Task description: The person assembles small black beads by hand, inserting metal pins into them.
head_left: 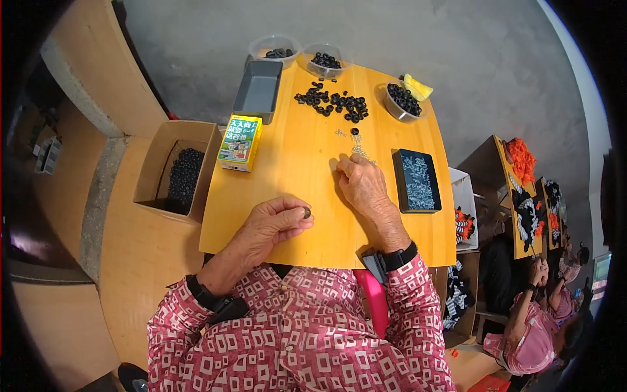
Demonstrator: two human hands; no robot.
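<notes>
Near the front of the yellow wooden table, my left hand (pixel 275 222) pinches a small dark round part (pixel 306 212) between thumb and forefinger. My right hand (pixel 363 184) reaches farther in, palm down, its fingers drawn together at the tabletop. Whatever is between those fingertips is too small or hidden to make out. Just beyond them lies a loose scatter of small silvery pieces (pixel 360 149). One black ring-shaped part (pixel 354 131) sits at the far end of that scatter. Farther back, many similar black parts (pixel 331 102) are spread in a pile.
A dark tray of small pale pieces (pixel 418 181) lies right of my right hand. Clear tubs of black parts (pixel 403 102) stand at the back. At left are a grey tray (pixel 259 88), a yellow-green carton (pixel 240 144) and a cardboard box (pixel 208 153). Other people work at far right.
</notes>
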